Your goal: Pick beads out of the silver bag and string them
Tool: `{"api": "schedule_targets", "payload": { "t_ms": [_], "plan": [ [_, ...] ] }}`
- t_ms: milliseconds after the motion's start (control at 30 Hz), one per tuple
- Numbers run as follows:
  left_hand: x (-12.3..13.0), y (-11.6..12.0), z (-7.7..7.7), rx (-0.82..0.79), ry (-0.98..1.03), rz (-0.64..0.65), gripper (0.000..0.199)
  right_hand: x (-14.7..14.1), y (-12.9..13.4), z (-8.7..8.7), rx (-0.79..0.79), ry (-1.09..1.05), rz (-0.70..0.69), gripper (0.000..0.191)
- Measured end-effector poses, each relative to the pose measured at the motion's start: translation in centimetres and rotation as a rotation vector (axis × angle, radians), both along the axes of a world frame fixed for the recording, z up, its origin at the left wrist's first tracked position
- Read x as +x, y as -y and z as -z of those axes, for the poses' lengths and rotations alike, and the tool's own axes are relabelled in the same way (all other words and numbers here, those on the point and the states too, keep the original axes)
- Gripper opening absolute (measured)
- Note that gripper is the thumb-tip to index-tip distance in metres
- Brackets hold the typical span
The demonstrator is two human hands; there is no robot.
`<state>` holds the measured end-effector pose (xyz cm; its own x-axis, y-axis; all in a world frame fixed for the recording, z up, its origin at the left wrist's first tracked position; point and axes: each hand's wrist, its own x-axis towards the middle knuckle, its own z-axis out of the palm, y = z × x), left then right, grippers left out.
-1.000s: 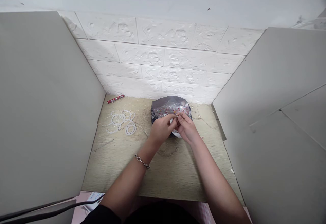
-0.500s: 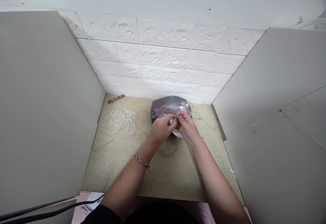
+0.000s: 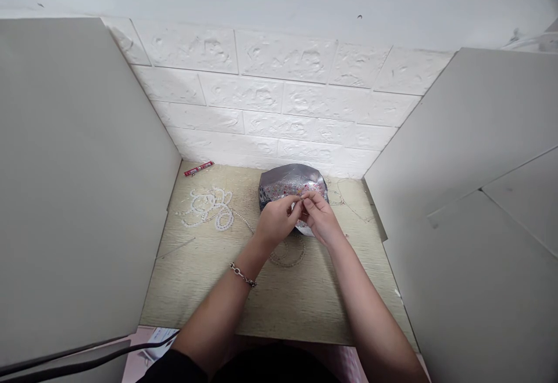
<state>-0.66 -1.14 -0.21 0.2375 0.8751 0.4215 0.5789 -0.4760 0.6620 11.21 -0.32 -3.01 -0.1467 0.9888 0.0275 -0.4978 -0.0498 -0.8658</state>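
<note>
From my remote station I have the left hand [image 3: 279, 219] and the right hand [image 3: 321, 218] meeting over the near side of the silver-lined pouch [image 3: 291, 171], whose coloured beads [image 3: 282, 189] show just beyond the fingertips. On each hand, thumb and forefinger look pinched together on a tiny piece [image 3: 301, 198]; it's too small and too covered for me to identify. White bead strands [image 3: 209, 201] lie in loops left of the pouch, and a clear bead loop [image 3: 288, 265] lies on its near side, by the left wrist.

To do this fiddly pinch well, I'd judge, one hand should hold firm while the other makes only small, slow adjustments. I'd rest both wrists low for steadiness, keep the tips over the pouch so anything dropped lands inside, and open a clearer sightline between the thumbs.
</note>
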Motion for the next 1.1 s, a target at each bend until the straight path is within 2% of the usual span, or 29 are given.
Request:
{"api": "schedule_targets", "payload": {
  "t_ms": [400,567,700,867,1100],
  "plan": [
    [0.0,-1.0,0.6,-0.401,0.548,0.128,0.027,0.3,-0.3,0.2,0.239,0.430,0.164,0.013],
    [0.0,-1.2,0.1,-0.506,0.575,0.056,0.025,0.3,0.0,-0.2,0.354,0.722,0.296,0.015],
    [0.1,-1.1,0.1,-0.610,0.624,0.052,0.028,0.3,0.6,-0.9,0.471,0.901,0.391,0.015],
    [0.2,-1.0,0.4,-0.765,0.745,0.110,0.029,0.0,1.0,-1.1,0.572,0.998,0.485,0.015],
    [0.8,-0.9,0.6,-0.875,0.864,0.132,0.029,-0.3,0.8,-0.4,0.590,1.056,0.514,0.015]
  ]
}}
